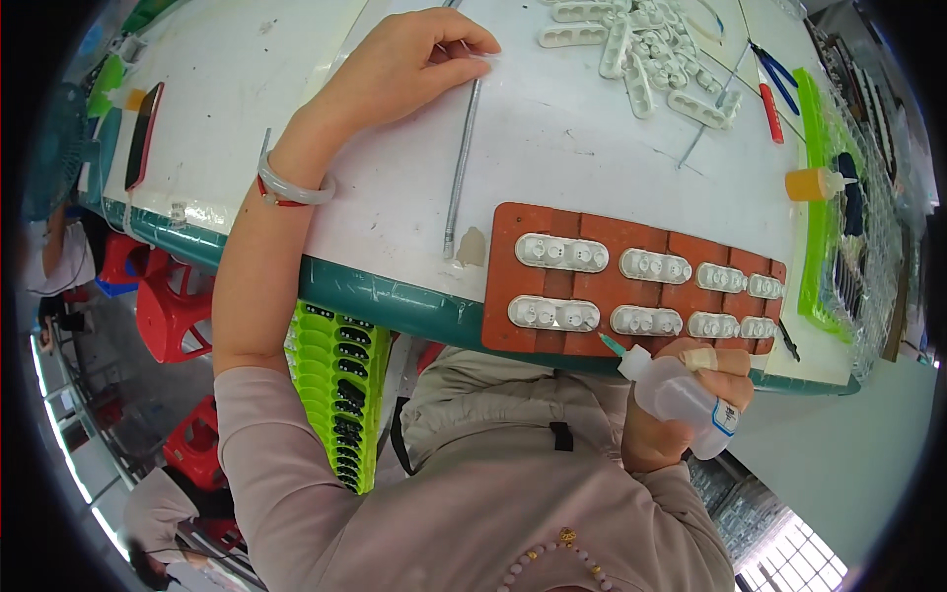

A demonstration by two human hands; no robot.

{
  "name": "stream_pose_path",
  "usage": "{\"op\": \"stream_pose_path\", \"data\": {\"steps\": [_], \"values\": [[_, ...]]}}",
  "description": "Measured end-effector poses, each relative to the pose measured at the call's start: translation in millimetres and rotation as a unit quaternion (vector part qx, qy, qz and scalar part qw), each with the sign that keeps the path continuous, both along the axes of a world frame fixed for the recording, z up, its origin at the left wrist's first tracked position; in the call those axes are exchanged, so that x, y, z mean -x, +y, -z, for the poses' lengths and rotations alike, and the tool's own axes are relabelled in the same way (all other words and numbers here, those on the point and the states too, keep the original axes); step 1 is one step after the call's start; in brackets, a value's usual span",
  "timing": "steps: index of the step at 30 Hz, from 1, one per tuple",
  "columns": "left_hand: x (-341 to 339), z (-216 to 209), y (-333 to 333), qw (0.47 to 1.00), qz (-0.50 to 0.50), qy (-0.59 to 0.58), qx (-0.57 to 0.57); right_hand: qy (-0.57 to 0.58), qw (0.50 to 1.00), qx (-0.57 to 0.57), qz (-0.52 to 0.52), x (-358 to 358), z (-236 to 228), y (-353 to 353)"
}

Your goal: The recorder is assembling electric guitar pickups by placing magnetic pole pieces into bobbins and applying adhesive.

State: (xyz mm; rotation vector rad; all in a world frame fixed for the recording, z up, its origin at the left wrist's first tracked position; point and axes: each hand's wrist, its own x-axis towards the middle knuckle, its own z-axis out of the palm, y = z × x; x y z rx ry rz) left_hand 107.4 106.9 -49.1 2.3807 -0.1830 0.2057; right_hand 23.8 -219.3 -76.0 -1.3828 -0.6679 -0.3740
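My right hand (725, 373), with a beige wrap on one finger, is closed around a translucent squeeze bottle (676, 393). The bottle tilts so that its thin green nozzle points at the near edge of a reddish-brown tray (505, 281). Two rows of white oblong pieces with round cups sit in that tray; the nozzle tip is close below the near-left piece (552, 314). Farther off, my left hand (414, 64) lies over a thin grey metal rod (462, 168), thumb and fingers pinched together. Whatever is between those fingertips is too small to make out.
A heap of white pieces (651, 49) lies at the far right, near blue-handled pliers (776, 77), a red pen-like tool (770, 111) and a small bottle of yellow liquid (814, 185). A phone (145, 136) lies far left. Below the table edge stands a green rack (326, 380) holding black parts.
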Motion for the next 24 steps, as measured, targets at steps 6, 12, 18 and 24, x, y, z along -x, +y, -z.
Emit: {"op": "stream_pose_path", "data": {"steps": [6,12,18,24], "values": [[-3,8,6,1.0,-0.001,-0.012,-0.016,0.012,0.997,0.072,-0.015,-1,-7,-4],[-1,7,6,0.998,0.016,-0.061,-0.028,0.031,0.999,0.031,-0.028,-1,-3,-6],[0,2,1,0.998,0.011,-0.047,-0.027,-0.058,0.996,-0.034,0.066,-7,16,-8],[0,1,3,0.998,0.012,-0.049,-0.029,-0.007,0.998,0.055,-0.029,-6,2,-16]]}}
